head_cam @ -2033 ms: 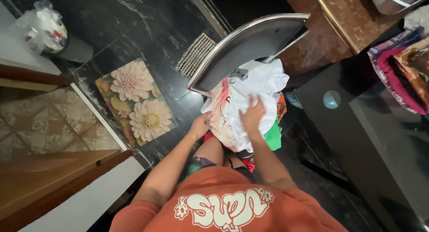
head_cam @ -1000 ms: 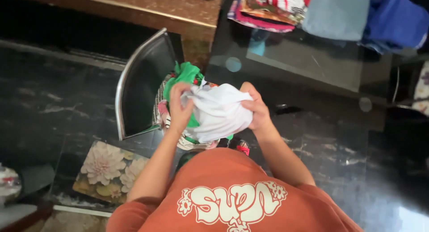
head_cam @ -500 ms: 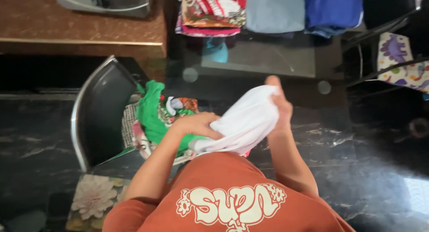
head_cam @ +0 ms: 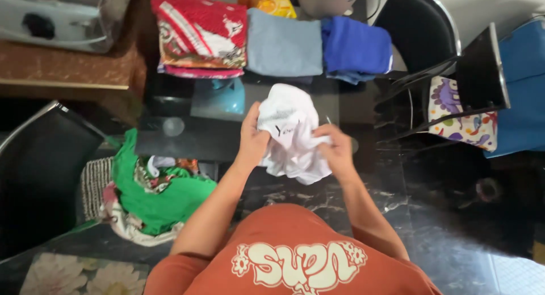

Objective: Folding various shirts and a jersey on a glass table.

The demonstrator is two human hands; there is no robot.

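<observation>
Both hands are gripping a crumpled white cloth garment (head_cam: 292, 136) above the near edge of the dark glass table (head_cam: 170, 137). The left hand (head_cam: 251, 137) is pinching its left side, fingers clamped on the fabric; the right hand (head_cam: 335, 148) is clutching its right side likewise. 3 folded stacks, red patterned (head_cam: 200, 34), grey (head_cam: 284, 43) and blue (head_cam: 356, 48), are lying along the table's far edge. A green cloth heap (head_cam: 153, 193) is sitting on a chair at left.

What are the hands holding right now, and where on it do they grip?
Both hands hold a crumpled white garment above the glass table: the left hand grips its left edge, the right hand its lower right edge.
</observation>
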